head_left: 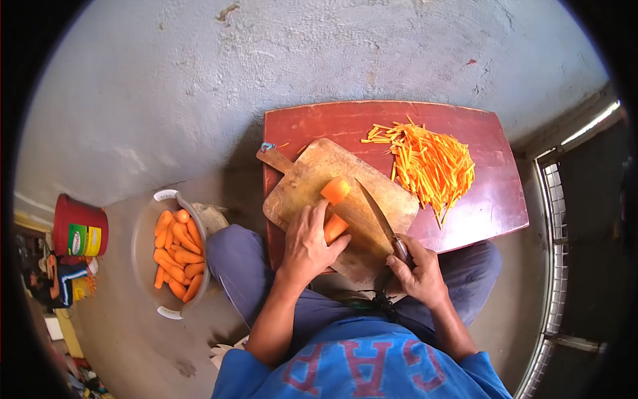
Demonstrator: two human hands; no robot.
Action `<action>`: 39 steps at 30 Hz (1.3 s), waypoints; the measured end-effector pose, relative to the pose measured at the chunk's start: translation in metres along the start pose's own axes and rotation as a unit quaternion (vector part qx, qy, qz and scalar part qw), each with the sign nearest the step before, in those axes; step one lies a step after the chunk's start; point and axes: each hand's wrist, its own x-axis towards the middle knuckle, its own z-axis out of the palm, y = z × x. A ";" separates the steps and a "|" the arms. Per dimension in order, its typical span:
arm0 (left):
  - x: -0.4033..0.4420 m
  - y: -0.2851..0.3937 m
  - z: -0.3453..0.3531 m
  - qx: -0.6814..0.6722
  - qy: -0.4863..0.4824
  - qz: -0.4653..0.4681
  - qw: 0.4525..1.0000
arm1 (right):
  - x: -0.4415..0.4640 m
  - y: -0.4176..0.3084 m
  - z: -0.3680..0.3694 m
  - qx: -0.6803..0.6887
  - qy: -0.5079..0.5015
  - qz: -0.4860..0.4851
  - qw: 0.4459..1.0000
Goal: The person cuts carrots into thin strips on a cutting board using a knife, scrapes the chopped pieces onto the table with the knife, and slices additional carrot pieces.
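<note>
A wooden cutting board (312,169) lies tilted on the red table (492,213). My left hand (307,243) rests on the board's near left part, its fingers around a carrot piece (335,228). Just beyond the fingertips sits a second, thick carrot piece (335,190). My right hand (420,274) is closed on the handle of a knife (377,213), whose blade points up and left across the board, to the right of both pieces and apart from them. A heap of thin carrot strips (435,166) lies on the table at the board's upper right.
On the floor at left stands a grey tub (140,256) of whole carrots (178,253). A red bucket (63,226) and another person (63,279) are farther left. The wall (299,53) rises behind the table. A metal grille (555,246) is at right.
</note>
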 end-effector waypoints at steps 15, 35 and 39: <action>0.022 -0.035 -0.001 -0.010 0.014 0.010 1.000 | -0.003 0.030 0.014 0.071 0.020 0.070 0.995; -0.220 -0.384 -0.225 0.219 0.234 -0.452 0.833 | -0.001 -0.002 0.024 -0.026 -0.032 0.019 0.999; -0.212 -0.384 -0.245 0.262 0.163 -0.396 0.865 | -0.001 0.000 0.026 -0.025 -0.035 0.028 0.999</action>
